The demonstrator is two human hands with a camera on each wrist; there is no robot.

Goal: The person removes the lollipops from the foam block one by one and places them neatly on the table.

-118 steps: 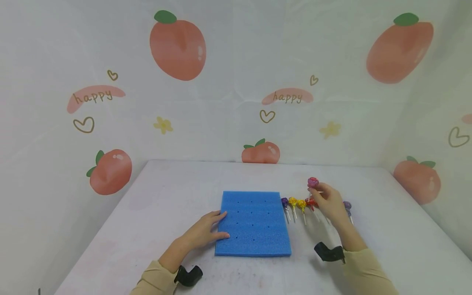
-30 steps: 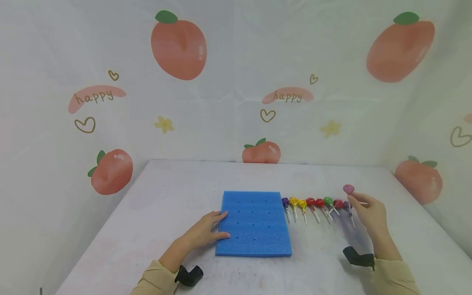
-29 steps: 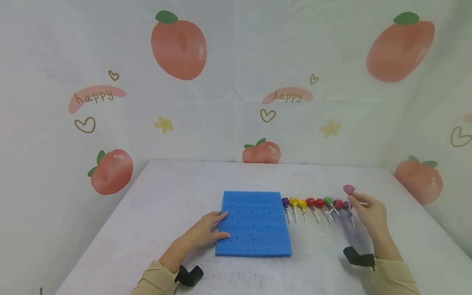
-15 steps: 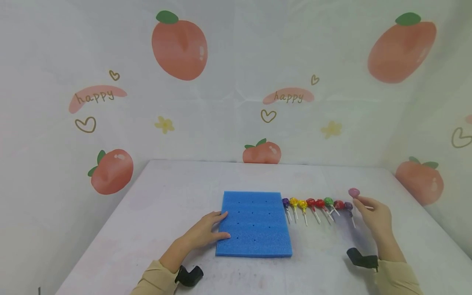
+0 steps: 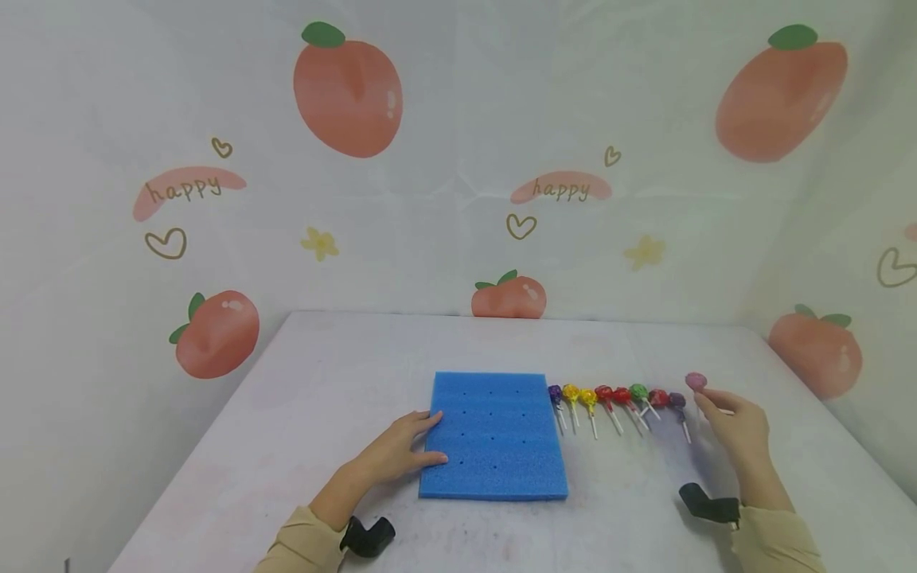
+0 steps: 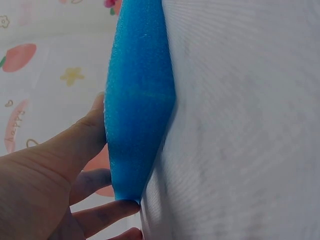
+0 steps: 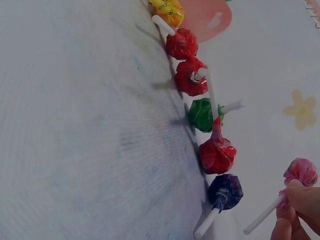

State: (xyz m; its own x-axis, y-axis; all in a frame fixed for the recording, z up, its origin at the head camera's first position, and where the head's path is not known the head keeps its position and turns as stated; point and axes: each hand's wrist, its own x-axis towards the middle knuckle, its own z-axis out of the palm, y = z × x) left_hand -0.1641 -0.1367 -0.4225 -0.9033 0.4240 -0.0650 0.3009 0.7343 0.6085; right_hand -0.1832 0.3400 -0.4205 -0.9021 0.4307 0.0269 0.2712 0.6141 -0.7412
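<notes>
Between the thumb and fingertips of my right hand (image 5: 741, 426) is a pink lollipop (image 5: 696, 382), pinched just under its wrapped head. In the right wrist view its white stick points down to the left. Just left of it, a dark purple lollipop (image 7: 225, 192) ends a row on the table. My left hand (image 5: 392, 454) rests at the left edge of a blue foam board (image 5: 501, 469), thumb and forefinger on its top. The left wrist view shows other fingers (image 6: 107, 215) extended along the board's side.
The row right of the board holds another purple lollipop (image 5: 555, 393), yellow ones (image 5: 571, 391), red ones (image 7: 182, 44) and a green one (image 5: 638, 391), sticks mostly toward me. Small holes dot the board. A patterned cloth hangs behind the white table (image 5: 344, 358).
My right hand has carried the pink lollipop rightward from above the row, past its right end, and lowered it. That uncovers the green and red lollipops. My left hand stays put.
</notes>
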